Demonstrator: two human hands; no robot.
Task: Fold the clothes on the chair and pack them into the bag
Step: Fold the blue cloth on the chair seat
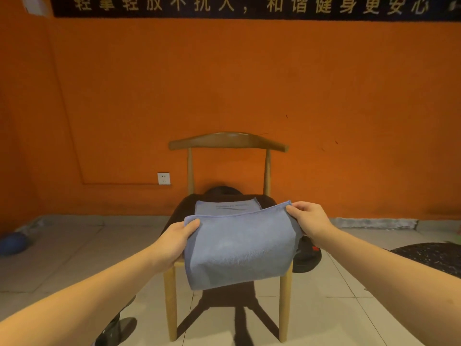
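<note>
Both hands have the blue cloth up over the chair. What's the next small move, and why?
Probably carry the pinched edge away, onto the part lying flat on the chair: the left hand and right hand each pinch a top corner of the blue cloth, whose rest hangs over the front.

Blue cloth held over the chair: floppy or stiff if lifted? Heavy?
Probably floppy: the blue cloth sags between the left hand and right hand and drapes over the chair front. Likely light, since thumb-and-finger pinches hold it. Its napped weave should grip, not slip.
</note>
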